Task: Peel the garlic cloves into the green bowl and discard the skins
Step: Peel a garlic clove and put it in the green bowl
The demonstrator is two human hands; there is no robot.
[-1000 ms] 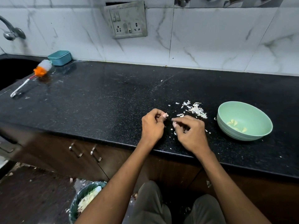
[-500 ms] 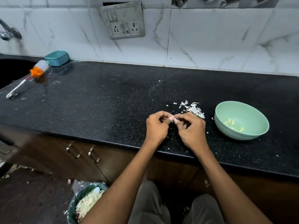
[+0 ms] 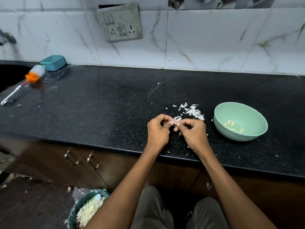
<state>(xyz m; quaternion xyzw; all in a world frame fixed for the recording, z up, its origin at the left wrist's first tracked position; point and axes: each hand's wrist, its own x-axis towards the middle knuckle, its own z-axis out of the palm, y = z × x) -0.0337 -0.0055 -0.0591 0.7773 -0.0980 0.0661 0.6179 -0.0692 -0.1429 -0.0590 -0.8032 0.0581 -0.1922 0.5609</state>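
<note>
Green bowl (image 3: 231,138) on speckled black counter (image 3: 99,113); white, perhaps grey-veined, tiles (image 3: 206,43).

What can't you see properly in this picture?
- Garlic clove, head view: tiny, mostly hidden between the left hand and right hand.
- Tap, head view: cut off by the left edge.
- Bin, head view: cut off by the bottom edge and an arm.

Dim, cool, even indoor lighting with no hard shadows. The pale wall tiles (image 3: 206,38) are the brightest area; the black countertop (image 3: 99,113) shows only a faint sheen near the brush (image 3: 24,83). Wide-angle distortion bows the counter edge and tile lines. The lower left corner is blurred, and the cabinet fronts (image 3: 79,161) lie in deep shade.
</note>
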